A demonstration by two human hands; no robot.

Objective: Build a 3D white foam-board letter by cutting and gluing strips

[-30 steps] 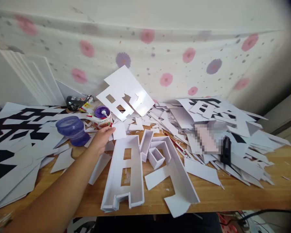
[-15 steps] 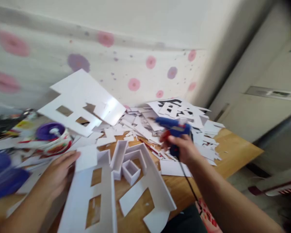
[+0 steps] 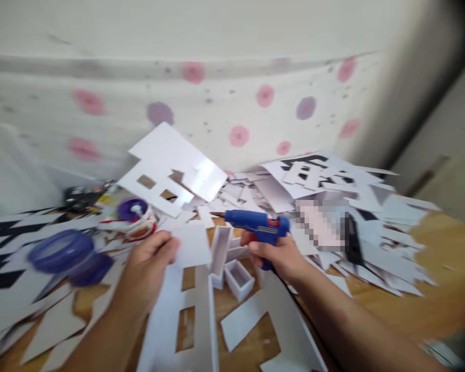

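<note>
My left hand pinches a small white foam-board square by its left edge, above the far end of a white board structure. That structure has cut-out window openings and upright walls. In my right hand is a blue glue gun, its fingers wrapped round the handle and its nozzle pointing left, just beyond the square. A small open white box sits between the structure's walls, below the gun. The gun's black cord runs down past my right forearm.
A large white cut-out board leans at the back. White scraps lie piled to the right. On the left are a purple plastic container and a tub with a purple lid. A patterned cloth covers the wall.
The view has swung to the right-hand side of the picture for most things. My right hand has brought the glue gun closer to the small square, which my left hand still holds.
</note>
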